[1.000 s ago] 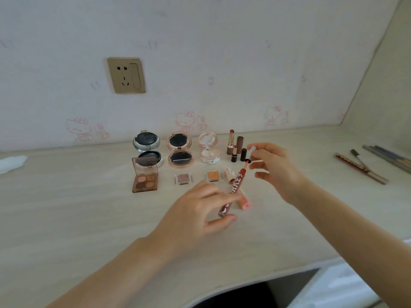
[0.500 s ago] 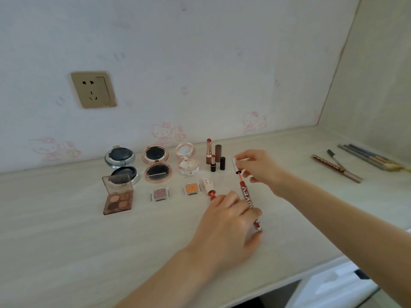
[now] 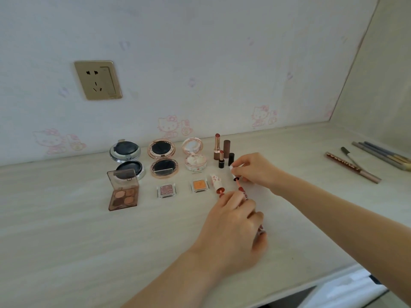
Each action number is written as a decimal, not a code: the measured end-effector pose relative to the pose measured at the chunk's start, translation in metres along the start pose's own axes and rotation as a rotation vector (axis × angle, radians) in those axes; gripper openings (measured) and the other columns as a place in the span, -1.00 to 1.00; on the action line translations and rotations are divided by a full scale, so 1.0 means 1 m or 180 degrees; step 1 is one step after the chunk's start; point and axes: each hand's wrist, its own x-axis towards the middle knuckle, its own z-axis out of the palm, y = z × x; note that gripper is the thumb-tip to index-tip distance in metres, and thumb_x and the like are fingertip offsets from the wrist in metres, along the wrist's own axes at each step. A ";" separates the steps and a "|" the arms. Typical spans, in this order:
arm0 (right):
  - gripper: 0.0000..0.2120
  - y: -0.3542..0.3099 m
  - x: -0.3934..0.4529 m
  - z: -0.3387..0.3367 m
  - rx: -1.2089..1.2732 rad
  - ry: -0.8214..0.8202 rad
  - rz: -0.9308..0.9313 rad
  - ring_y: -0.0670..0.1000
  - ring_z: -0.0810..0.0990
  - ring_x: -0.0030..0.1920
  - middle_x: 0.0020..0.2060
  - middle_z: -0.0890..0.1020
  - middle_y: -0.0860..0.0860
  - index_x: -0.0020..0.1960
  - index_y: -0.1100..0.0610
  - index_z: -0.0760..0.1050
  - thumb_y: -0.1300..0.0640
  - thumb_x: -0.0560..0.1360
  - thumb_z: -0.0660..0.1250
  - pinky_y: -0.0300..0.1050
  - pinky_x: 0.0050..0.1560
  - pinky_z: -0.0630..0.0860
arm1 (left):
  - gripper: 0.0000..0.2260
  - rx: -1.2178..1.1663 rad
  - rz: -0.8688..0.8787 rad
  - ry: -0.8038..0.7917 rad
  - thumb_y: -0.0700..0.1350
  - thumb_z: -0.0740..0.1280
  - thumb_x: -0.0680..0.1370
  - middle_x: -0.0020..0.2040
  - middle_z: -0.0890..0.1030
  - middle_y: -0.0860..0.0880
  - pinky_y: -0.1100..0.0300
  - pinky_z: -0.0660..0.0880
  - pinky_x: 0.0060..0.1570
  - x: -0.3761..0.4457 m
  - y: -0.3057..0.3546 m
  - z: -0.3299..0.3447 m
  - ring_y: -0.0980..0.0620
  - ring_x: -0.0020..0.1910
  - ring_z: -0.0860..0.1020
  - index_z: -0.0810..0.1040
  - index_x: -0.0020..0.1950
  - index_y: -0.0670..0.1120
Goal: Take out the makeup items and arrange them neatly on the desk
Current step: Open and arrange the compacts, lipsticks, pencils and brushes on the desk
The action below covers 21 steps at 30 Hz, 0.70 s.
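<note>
Here the left hand (image 3: 231,221) curls its grip around the body of a slim red lip-gloss tube with white lettering (image 3: 244,194), which lies low over the pale wood-grain surface (image 3: 66,241); its lower end shows at the fingertips. The right hand (image 3: 255,170) pinches the tube's white cap and thin wand (image 3: 233,172) at the far end, the wand drawn out, its tip at the tube's mouth.

Just left of the hands lies a small white lipstick with a red base (image 3: 216,184), then an orange square eyeshadow pan (image 3: 199,185) and a pink glittery square pan (image 3: 166,190). A brown four-shade eyeshadow palette with clear lid raised (image 3: 123,190) stands further left. Behind these sit three open compacts: silver (image 3: 126,158), rose-gold (image 3: 162,157) and pale pink (image 3: 194,156). Several upright lipsticks and caps (image 3: 222,150) stand beside the right hand. Well apart, at the right, lie a brown lettered pencil (image 3: 351,166) and several grey pencils (image 3: 382,155).
</note>
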 end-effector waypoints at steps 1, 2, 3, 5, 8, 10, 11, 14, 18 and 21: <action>-0.93 0.000 0.001 0.000 0.0010 -0.0008 -0.0003 -0.02 0.54 -0.21 -0.20 0.65 0.03 -0.08 0.04 0.61 0.10 0.46 0.37 -0.10 -0.08 0.51 | -0.75 -0.0006 -0.0013 -0.0008 0.06 0.21 0.48 -0.20 0.53 0.03 0.16 0.33 0.06 0.000 -0.001 -0.001 -0.02 -0.07 0.41 0.62 -0.09 -0.03; -0.94 0.000 0.001 0.001 0.0024 -0.0015 -0.0010 -0.03 0.54 -0.23 -0.23 0.65 0.02 -0.09 0.04 0.61 0.10 0.46 0.38 -0.12 -0.11 0.50 | -0.74 -0.0019 -0.0026 -0.0013 0.06 0.20 0.49 -0.18 0.52 0.03 0.17 0.33 0.05 0.000 -0.001 -0.001 -0.01 -0.05 0.41 0.63 -0.07 -0.03; -0.95 0.001 0.001 0.001 0.0036 -0.0023 -0.0015 -0.04 0.54 -0.24 -0.25 0.64 0.00 -0.10 0.03 0.61 0.10 0.45 0.38 -0.15 -0.13 0.50 | -0.74 -0.0042 -0.0030 -0.0014 0.06 0.20 0.49 -0.16 0.50 0.03 0.17 0.33 0.03 0.000 -0.002 -0.002 -0.01 -0.05 0.40 0.63 -0.07 -0.03; -0.96 0.002 0.001 0.002 0.0032 -0.0044 -0.0043 -0.06 0.56 -0.26 -0.29 0.65 -0.02 -0.11 0.01 0.61 0.10 0.45 0.39 -0.14 -0.09 0.52 | -0.73 -0.0122 -0.0021 -0.0026 0.05 0.20 0.48 -0.10 0.47 0.01 0.17 0.35 0.00 -0.001 -0.003 -0.003 -0.02 -0.02 0.40 0.63 -0.07 -0.05; -0.94 0.002 0.001 0.002 -0.0016 -0.0106 -0.0103 -0.07 0.58 -0.25 -0.29 0.67 -0.01 -0.10 0.01 0.62 0.10 0.44 0.40 -0.08 0.01 0.56 | -0.74 -0.0285 -0.0008 -0.0034 0.03 0.23 0.48 0.02 0.52 -0.01 0.18 0.38 0.16 -0.003 -0.005 -0.003 -0.02 0.13 0.45 0.65 -0.04 -0.07; -0.92 0.000 0.001 0.003 -0.0082 -0.0148 -0.0143 -0.05 0.60 -0.21 -0.25 0.69 0.03 -0.08 0.05 0.64 0.10 0.44 0.40 -0.04 0.06 0.56 | -0.75 -0.0344 -0.0013 -0.0028 0.02 0.26 0.47 0.02 0.57 0.01 0.17 0.34 0.31 -0.005 -0.006 -0.002 0.00 0.20 0.48 0.67 -0.03 -0.07; -0.91 -0.002 0.001 0.004 -0.0123 -0.0154 -0.0155 -0.03 0.61 -0.19 -0.22 0.69 0.04 -0.07 0.06 0.64 0.11 0.43 0.41 -0.03 0.08 0.57 | -0.76 -0.0358 -0.0013 -0.0027 0.01 0.28 0.47 -0.01 0.59 0.02 0.18 0.32 0.35 -0.005 -0.005 -0.002 0.01 0.17 0.51 0.67 -0.03 -0.06; -0.93 -0.007 0.001 0.007 -0.0246 -0.0169 -0.0199 0.03 0.63 -0.07 -0.19 0.67 0.03 -0.09 0.05 0.63 0.10 0.43 0.41 -0.03 0.10 0.57 | -0.79 -0.0390 -0.0010 -0.0040 0.01 0.30 0.47 -0.06 0.59 0.04 0.19 0.29 0.38 -0.006 -0.005 -0.003 0.05 0.03 0.55 0.68 -0.05 -0.04; -0.87 -0.014 0.003 0.012 -0.0540 -0.0124 -0.0324 -0.01 0.58 -0.10 -0.27 0.60 -0.08 -0.04 0.13 0.65 0.14 0.44 0.40 -0.12 0.03 0.53 | -0.82 -0.0467 -0.0090 -0.0033 -0.01 0.33 0.45 -0.09 0.59 0.05 0.20 0.31 0.36 -0.007 -0.009 -0.004 0.05 -0.03 0.56 0.68 -0.09 -0.03; -0.84 -0.016 0.003 0.014 -0.0776 -0.0087 -0.0364 -0.04 0.55 -0.07 -0.25 0.58 -0.10 -0.02 0.14 0.66 0.12 0.44 0.41 -0.21 -0.06 0.42 | -0.81 -0.0509 -0.0135 -0.0052 0.01 0.31 0.46 -0.09 0.59 0.05 0.22 0.30 0.36 -0.007 -0.011 -0.004 0.05 -0.03 0.55 0.68 -0.09 -0.03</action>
